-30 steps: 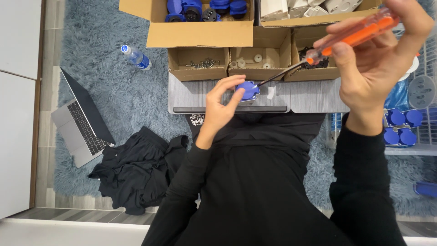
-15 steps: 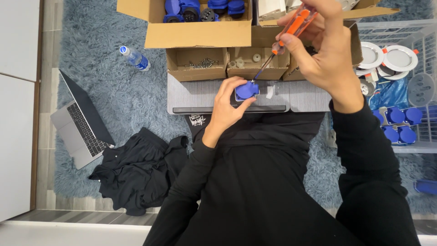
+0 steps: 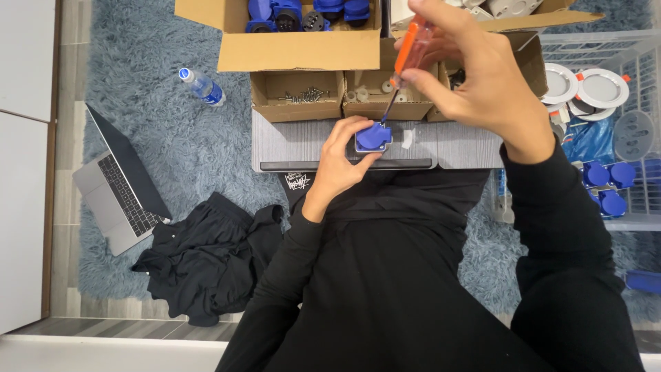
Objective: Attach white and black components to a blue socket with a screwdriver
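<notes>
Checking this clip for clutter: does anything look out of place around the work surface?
Yes: a black garment lies crumpled on the blue rug beside an open laptop, and a water bottle lies on its side.

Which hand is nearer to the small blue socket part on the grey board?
Left. The left hand grips the blue socket part; the right hand is above it, holding an orange-handled screwdriver whose tip meets it.

Even, soft indoor light fills the scene without glare, shadows stay faint, and the raised right hand looks slightly blurred.
</notes>
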